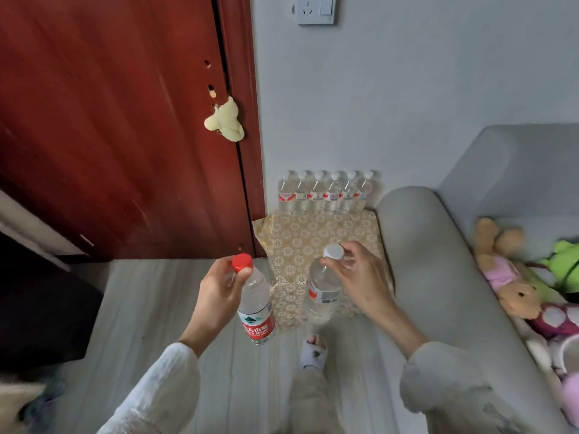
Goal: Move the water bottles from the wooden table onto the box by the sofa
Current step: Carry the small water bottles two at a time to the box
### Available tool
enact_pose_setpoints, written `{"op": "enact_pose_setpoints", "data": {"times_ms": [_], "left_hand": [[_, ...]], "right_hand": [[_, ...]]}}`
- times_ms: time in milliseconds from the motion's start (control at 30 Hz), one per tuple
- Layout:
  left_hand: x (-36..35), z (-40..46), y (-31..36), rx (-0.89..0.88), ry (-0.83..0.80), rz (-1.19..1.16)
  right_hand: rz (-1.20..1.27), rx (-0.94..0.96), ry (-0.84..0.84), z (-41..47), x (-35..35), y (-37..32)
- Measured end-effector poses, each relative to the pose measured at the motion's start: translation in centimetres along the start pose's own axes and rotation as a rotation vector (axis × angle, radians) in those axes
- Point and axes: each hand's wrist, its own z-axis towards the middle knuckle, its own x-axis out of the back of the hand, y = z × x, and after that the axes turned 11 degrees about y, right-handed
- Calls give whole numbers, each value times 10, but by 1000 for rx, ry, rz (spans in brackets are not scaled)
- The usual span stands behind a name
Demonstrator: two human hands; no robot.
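My left hand [219, 289] pinches the neck of a red-capped water bottle [257, 308] with a red label, which hangs above the floor. My right hand [357, 277] grips a white-capped clear bottle [321, 292] by its neck, held over the near part of the box. The box [313, 239] is covered with a gold floral cloth and stands between the door and the sofa arm [416, 245]. Several white-capped bottles [326, 194] stand in a row at the box's back edge against the wall.
A red wooden door [119, 120] is at the left with a yellow cloth on its edge. The grey sofa carries plush toys [513, 283] at the right. My slippered foot [313, 355] stands on the pale floor just short of the box. A dark object [37, 308] sits at far left.
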Motion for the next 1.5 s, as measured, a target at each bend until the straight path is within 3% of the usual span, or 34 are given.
{"op": "enact_pose_setpoints", "data": {"times_ms": [433, 733, 1200, 1333, 1500], "left_hand": [[-153, 204, -9, 138, -194, 206], [-245, 310, -54, 269, -343, 258], [-300, 378, -91, 176, -448, 294], [-305, 380, -89, 237, -397, 229], [-301, 374, -83, 310, -395, 162]], "right_hand": [[-139, -17, -240, 216, -119, 97], [-172, -48, -467, 298, -203, 158], [-109, -259, -318, 330, -271, 179], [-55, -370, -284, 327, -276, 179], [74, -554, -359, 335, -270, 175]]}}
